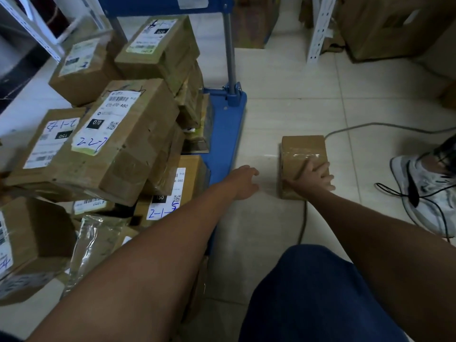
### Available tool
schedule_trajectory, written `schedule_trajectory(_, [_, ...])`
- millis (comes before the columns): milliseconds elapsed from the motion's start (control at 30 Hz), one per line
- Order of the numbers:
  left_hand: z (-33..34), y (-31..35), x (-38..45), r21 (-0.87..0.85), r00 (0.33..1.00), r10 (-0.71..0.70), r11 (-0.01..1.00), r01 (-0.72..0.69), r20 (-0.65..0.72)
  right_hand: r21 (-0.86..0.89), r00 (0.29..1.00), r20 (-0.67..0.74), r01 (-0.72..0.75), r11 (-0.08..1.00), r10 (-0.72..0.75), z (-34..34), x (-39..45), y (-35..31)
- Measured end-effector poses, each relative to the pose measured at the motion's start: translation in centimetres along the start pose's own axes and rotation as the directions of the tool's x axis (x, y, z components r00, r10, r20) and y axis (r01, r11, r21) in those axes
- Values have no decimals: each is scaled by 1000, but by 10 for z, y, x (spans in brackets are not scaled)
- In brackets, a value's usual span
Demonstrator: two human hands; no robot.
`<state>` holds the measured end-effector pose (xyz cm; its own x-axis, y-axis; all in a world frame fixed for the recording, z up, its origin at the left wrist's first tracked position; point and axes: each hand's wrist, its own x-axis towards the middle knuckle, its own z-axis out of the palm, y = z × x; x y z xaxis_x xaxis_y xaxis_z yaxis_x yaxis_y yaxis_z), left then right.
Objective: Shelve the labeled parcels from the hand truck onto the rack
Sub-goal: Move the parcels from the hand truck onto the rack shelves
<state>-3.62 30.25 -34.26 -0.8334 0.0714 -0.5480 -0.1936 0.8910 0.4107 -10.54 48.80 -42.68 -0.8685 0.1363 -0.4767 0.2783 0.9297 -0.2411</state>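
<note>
Both bare arms reach forward and down from a crouch, a knee (315,292) in dark trousers between them. The left hand (243,181) hangs in the air, fingers loosely curled and holding nothing. The right hand (314,177) lies palm-down, fingers spread, on a small box (303,149).

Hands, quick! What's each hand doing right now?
Left hand: open, holding nothing, reaching out above the floor.
Right hand: fingers spread on the small brown parcel on the floor; no firm grip visible.
</note>
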Motion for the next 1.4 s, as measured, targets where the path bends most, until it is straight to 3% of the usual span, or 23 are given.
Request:
schedule_trajectory(267, [-11,-4,-5,-54,1000,-25,998,24,-15,-78,999,5,40,996,-40,14,7,5])
schedule_trajectory(700, [-23,-7,-16,-61,997,-74,995,73,-12,-63,998,-16,62,996,-63,9,-12,2])
schedule_trajectory(867, [-33,1,-31,-140,997,-74,987,74,2,36,996,-57,74,997,-72,-14,-31,-18])
schedule_trajectory(1100, [-82,30,-82,-482,991,-102,866,130,84,312,996,-86,41,949,-15,-82,-94,-70])
schedule_trajectory(1300, [-175,52,-153,-673,973,-224,729,124,-63,484,995,-43,98,870,-89,-164,-169,-124])
schedule_trajectory(1400, [-222,41,-188,-710,925,-347,690,142,-152,602,990,-23,127,788,-142,-211,-207,-158])
